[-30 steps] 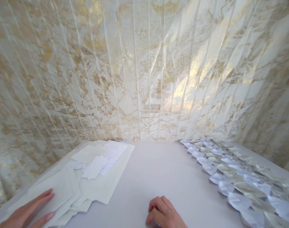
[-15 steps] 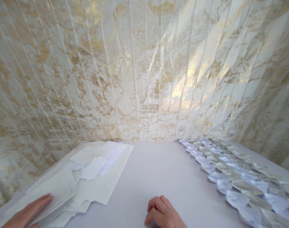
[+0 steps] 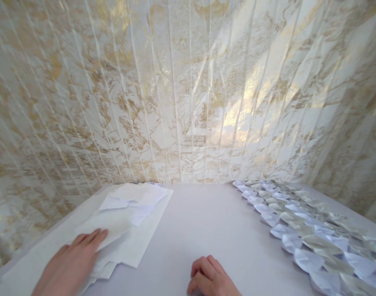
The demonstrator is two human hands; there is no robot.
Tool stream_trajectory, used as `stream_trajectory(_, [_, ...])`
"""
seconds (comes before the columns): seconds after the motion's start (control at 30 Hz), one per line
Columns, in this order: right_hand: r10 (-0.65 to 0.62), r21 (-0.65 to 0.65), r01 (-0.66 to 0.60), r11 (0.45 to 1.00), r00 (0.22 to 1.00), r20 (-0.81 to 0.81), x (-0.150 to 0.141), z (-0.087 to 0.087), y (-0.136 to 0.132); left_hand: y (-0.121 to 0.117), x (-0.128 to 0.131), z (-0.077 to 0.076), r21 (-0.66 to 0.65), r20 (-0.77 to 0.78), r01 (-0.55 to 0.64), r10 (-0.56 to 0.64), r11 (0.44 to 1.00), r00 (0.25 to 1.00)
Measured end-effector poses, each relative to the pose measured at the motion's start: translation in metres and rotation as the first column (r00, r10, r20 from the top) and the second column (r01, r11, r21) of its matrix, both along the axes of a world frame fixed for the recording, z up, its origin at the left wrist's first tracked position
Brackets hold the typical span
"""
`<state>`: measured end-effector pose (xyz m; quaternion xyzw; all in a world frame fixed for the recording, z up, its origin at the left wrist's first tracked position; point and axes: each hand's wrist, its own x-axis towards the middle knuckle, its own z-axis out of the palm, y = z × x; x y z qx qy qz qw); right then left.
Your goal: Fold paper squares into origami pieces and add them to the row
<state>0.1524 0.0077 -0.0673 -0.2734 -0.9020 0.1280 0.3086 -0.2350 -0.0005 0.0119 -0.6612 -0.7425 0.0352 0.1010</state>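
Note:
On the left of the table, my left hand (image 3: 72,257) lies over a few loose sheets of pale paper (image 3: 110,225), its fingers bent across their near part and its thumb hidden. These sheets sit slightly raised on a spread of larger cream paper (image 3: 146,238). Farther back, smaller white slips (image 3: 145,211) overlap one another. My right hand (image 3: 213,276) rests on the tabletop near the front middle, fingers curled inward, with nothing visible in them.
Rows of folded white and greyish paper pieces (image 3: 308,238) cover the right side of the pale table (image 3: 194,222). A white and gold patterned curtain (image 3: 182,102) hangs along the back and sides.
My left hand has moved right and away from me, carrying the pale sheets over the slips that showed before. The slips at the back have shifted. My right hand stays in place.

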Motion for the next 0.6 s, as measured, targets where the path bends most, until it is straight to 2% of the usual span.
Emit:
stream_trajectory(0.07, [-0.012, 0.012, 0.012, 1.000, 1.000, 0.025, 0.002, 0.007, -0.002, -0.002, 0.025, -0.005, -0.001, -0.162, -0.008, 0.008, 1.000, 0.987])
stream_trajectory(0.17, [-0.017, 0.026, 0.016, 1.000, 0.999, 0.029, 0.002, 0.014, -0.004, -0.006, 0.033, -0.007, 0.047, -0.194, 0.003, 0.006, 0.999, 0.981])
stream_trajectory(0.27, [-0.010, 0.036, 0.010, 0.999, 1.000, 0.010, 0.000, 0.014, -0.004, 0.000, 0.018, -0.004, 0.100, -0.092, 0.028, -0.019, 0.995, 0.996])
stream_trajectory(0.4, [-0.037, 0.062, 0.037, 0.997, 0.999, -0.001, -0.003, 0.005, -0.003, 0.012, 0.001, -0.010, 0.043, 0.090, 0.047, -0.050, 0.998, 0.995])
stream_trajectory(0.5, [-0.070, 0.080, 0.073, 0.994, 0.997, -0.039, -0.006, -0.003, -0.002, 0.013, -0.002, -0.019, 0.074, 0.087, 0.062, -0.068, 0.995, 0.994])
stream_trajectory(0.6, [-0.058, 0.083, 0.060, 0.995, 0.998, -0.025, -0.006, -0.003, -0.001, 0.008, -0.002, -0.022, 0.075, 0.084, 0.069, -0.075, 0.995, 0.994])
